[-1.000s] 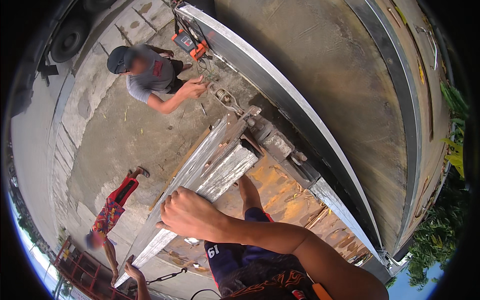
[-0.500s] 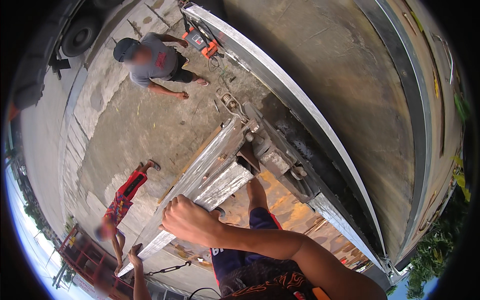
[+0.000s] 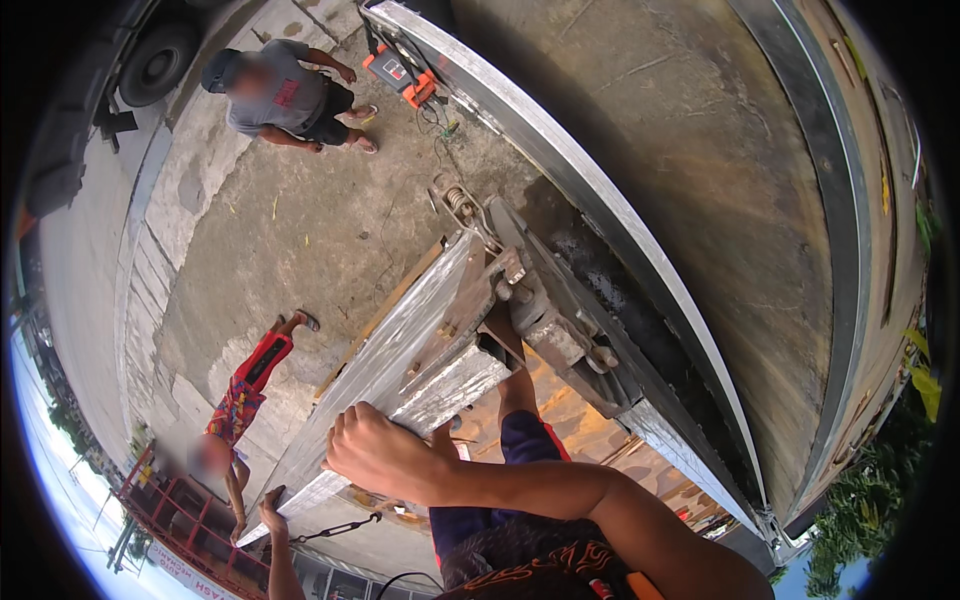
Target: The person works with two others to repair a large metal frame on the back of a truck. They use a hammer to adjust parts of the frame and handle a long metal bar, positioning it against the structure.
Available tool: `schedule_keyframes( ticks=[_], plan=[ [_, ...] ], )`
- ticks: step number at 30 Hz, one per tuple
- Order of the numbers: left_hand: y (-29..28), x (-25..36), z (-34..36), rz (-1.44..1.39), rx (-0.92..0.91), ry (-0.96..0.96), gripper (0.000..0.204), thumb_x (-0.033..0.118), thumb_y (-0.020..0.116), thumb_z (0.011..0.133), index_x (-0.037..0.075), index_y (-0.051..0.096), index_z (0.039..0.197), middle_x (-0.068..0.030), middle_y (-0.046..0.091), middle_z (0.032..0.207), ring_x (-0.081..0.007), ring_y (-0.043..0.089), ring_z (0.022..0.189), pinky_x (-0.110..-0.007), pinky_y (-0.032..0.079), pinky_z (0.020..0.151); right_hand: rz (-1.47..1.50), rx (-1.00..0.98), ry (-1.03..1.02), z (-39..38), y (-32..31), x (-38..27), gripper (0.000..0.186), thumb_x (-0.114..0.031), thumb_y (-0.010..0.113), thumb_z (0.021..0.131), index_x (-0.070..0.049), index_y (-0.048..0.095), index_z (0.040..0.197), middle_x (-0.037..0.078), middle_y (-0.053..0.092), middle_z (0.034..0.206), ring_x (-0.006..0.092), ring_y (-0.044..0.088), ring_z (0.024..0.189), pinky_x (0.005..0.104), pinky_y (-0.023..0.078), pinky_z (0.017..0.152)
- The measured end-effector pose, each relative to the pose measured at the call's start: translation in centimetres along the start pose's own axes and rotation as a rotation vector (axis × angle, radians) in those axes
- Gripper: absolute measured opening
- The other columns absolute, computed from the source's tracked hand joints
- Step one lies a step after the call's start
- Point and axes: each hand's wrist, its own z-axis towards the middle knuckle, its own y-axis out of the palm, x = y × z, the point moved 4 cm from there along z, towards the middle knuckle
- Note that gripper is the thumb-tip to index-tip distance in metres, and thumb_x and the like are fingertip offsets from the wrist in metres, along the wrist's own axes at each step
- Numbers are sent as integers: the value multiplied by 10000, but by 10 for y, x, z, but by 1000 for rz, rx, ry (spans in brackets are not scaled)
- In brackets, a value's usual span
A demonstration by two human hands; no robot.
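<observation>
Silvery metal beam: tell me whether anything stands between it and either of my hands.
Nothing visible does: your right hand is curled over the silvery metal beam, and your left hand touches it toward the picture's lower left. The co-worker stands beyond it, not between.

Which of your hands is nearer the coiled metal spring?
The bare right hand, midway along the long silver metal panel; the bare left hand sits farther from the spring, near the panel's far end.

Free stretch of silvery beam (image 3: pixel 452 388) between the hands (image 3: pixel 380 455), metal bracket (image 3: pixel 552 335) crowding its right end
</observation>
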Motion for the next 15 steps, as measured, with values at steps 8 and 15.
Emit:
schedule_keyframes(
  ticks=[8,15],
  plan=[
    [10,25,-14,125,62,34,450,264,426,969,-74,722,941,-194,738,979,-245,694,898,-341,518,897,-18,18,17,-3,-4,2,224,-227,647,812,-61,643,663,-6,562,607,124,560,612,279,400,576],
    [21,55,-26,508,58,238,474,258,369,995,-5,762,972,-161,739,1010,-302,665,957,-383,458,975,20,49,29,-2,-3,3,460,-425,587,951,-64,642,672,8,596,616,161,597,627,303,450,614]
  ],
)
